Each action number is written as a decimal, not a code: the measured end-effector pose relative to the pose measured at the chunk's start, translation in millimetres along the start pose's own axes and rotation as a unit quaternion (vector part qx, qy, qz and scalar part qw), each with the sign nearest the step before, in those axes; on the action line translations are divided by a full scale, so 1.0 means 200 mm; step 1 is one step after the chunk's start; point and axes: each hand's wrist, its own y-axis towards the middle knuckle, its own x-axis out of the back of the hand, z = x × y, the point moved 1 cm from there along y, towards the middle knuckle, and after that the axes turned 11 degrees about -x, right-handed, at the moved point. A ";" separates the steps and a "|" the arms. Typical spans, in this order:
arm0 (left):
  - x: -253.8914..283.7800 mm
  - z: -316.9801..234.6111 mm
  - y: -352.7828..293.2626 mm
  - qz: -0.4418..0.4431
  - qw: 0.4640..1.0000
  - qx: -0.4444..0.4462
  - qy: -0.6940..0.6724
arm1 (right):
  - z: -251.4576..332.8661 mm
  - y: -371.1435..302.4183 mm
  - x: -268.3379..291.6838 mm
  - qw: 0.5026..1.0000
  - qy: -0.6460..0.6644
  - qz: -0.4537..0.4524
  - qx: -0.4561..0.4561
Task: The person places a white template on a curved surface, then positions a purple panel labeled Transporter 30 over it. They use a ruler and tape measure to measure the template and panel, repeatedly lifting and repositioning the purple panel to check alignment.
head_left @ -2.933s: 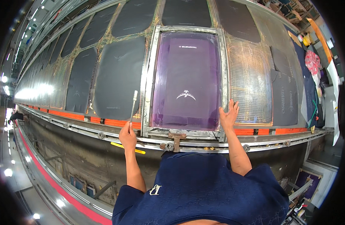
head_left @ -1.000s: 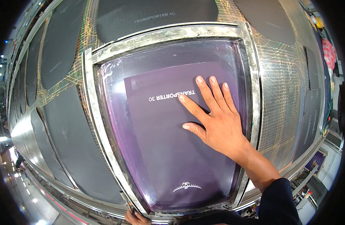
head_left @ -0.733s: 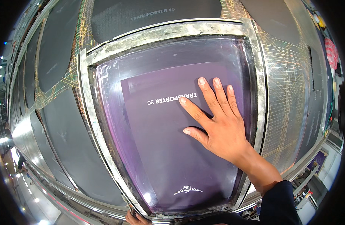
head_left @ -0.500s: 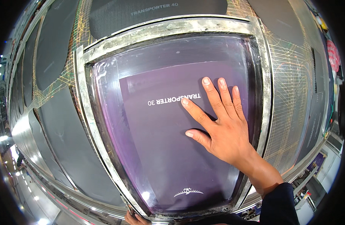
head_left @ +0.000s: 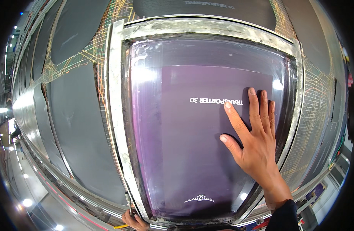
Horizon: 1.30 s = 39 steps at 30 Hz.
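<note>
A printing screen with a worn metal frame (head_left: 121, 96) and a purple mesh (head_left: 200, 154) lies in front of me. White lettering (head_left: 215, 101) and a white winged emblem (head_left: 200, 198) stand on the mesh. My right hand (head_left: 256, 142) is open over the right part of the mesh, fingers spread, the index fingertip at the lettering. At the frame's near left corner, my left hand (head_left: 135, 221) is closed round a thin tool (head_left: 127, 198) with a dark tip. A yellow stick-like piece (head_left: 121, 226) juts out beside that hand; whether it belongs to the tool, I cannot tell.
Dark flat panels (head_left: 78, 134) lie to the left of the screen, another dark panel (head_left: 204, 7) beyond it. Criss-crossing yellow and orange lines (head_left: 312, 127) mark the table surface on the right. A long metal rail (head_left: 88, 206) runs along the table's near left edge.
The view has shifted, so the screen sits farther right in it. My right hand keeps its place over the mesh. More of my left hand shows now, with the thin tool and yellow piece visible.
</note>
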 end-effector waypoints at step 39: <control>-0.03 0.17 -0.07 -0.013 0.991 -0.123 0.042 | -0.04 -0.04 -0.03 1.000 0.029 0.005 0.002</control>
